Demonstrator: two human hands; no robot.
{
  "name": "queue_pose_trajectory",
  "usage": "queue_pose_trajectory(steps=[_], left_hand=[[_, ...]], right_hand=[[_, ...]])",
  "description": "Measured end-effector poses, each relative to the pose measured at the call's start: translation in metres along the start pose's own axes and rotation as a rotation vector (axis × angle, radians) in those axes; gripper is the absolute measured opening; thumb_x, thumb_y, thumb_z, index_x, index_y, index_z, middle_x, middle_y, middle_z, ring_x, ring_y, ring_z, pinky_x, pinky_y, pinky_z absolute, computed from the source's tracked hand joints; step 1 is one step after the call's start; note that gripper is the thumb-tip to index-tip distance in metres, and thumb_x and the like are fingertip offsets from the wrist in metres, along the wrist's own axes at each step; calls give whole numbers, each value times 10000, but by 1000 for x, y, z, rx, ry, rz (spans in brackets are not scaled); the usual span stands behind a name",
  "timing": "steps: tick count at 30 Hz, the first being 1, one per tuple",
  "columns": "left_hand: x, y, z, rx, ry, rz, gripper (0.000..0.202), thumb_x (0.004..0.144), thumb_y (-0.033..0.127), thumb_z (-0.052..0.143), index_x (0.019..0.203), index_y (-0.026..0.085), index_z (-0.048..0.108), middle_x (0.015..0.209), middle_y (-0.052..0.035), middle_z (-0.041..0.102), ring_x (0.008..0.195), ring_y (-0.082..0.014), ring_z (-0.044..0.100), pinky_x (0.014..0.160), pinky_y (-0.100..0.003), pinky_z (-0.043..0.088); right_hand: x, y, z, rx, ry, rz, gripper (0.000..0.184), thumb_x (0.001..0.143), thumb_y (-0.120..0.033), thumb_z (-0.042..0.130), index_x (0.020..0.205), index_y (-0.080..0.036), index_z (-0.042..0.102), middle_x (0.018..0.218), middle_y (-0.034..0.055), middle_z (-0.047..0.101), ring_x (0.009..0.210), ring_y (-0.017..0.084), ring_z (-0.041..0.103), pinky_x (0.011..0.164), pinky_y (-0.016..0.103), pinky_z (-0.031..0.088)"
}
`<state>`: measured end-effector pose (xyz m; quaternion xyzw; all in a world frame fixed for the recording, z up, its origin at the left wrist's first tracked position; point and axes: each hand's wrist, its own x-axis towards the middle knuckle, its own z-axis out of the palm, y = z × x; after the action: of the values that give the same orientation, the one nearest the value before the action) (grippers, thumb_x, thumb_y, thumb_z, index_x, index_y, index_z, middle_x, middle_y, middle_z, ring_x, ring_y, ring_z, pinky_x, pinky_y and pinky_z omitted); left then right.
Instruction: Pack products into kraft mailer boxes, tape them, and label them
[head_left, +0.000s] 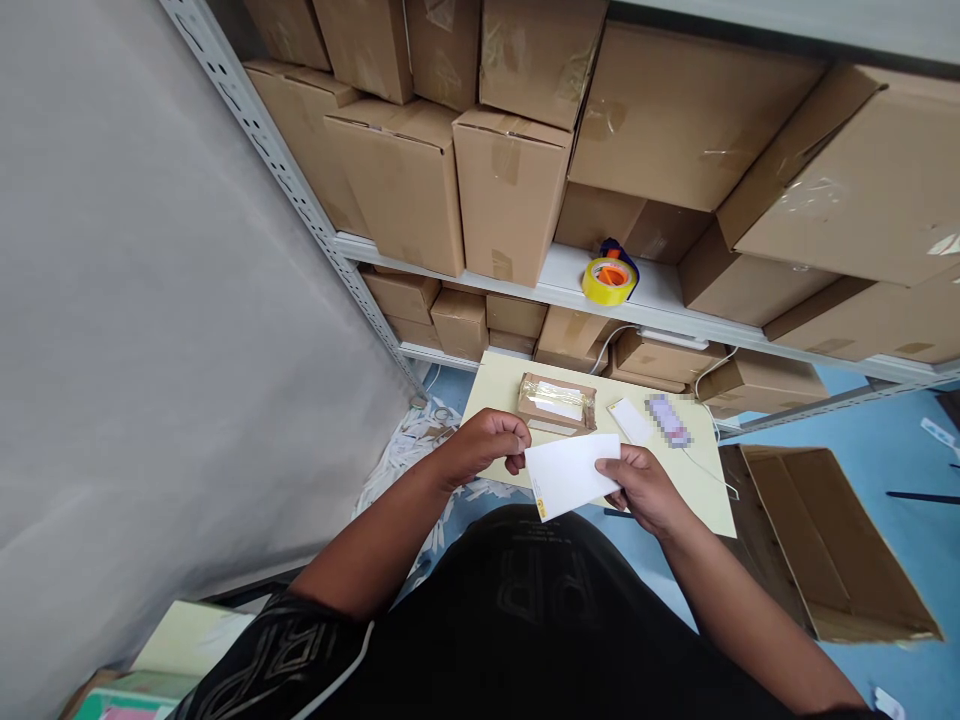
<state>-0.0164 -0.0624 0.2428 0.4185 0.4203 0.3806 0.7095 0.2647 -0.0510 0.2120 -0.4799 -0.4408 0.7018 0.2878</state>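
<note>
My right hand [646, 485] grips a white paper sheet [571, 475] by its right edge, thumb on top. The sheet has a small yellow logo at its lower left corner and is held above the near side of the pale yellow table [701, 500]. Beside the sheet's upper left corner, my left hand [486, 447] is closed, fingers curled and thumb pressed in; whatever is pinched there is too small to make out. Just beyond the hands lies a taped brown cardboard box [556, 402] with a white label. Another white sheet [630, 421] rests right of that box.
A blurred-out purple item [667, 420] lies on the table's right. Cardboard boxes [510, 195] fill the metal shelves, where a yellow tape roll in a dispenser [609, 280] sits. An open carton [840, 545] stands right; paper strips [397, 450] litter the floor left, by the wall [187, 350].
</note>
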Motion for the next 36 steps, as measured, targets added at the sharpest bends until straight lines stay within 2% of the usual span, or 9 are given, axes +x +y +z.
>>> queue_pose_trajectory(steps=[9, 18, 36], left_hand=[[4, -4, -4, -32, -4, -14, 105, 631, 215, 658, 683, 134, 700, 578, -33, 670, 519, -131, 584, 557, -263, 479], [5, -8, -4, -128, -7, -35, 130, 616, 239, 685, 688, 131, 692, 567, -41, 664, 497, -136, 579, 532, -267, 472], [10, -14, -3, -115, -33, -37, 122, 646, 227, 687, 706, 121, 702, 573, -32, 665, 504, -132, 585, 548, -260, 466]], right_hand=[[5, -2, 3, -5, 16, 17, 343, 746, -453, 810, 676, -149, 666, 457, -32, 516, 363, 61, 356, 362, 213, 264], [8, 1, 3, 9, -29, 15, 322, 783, -429, 793, 681, -152, 665, 432, -32, 520, 350, 65, 366, 359, 210, 253], [9, 1, 2, 28, -19, 16, 322, 781, -417, 800, 675, -153, 648, 440, -37, 524, 358, 64, 383, 365, 205, 267]])
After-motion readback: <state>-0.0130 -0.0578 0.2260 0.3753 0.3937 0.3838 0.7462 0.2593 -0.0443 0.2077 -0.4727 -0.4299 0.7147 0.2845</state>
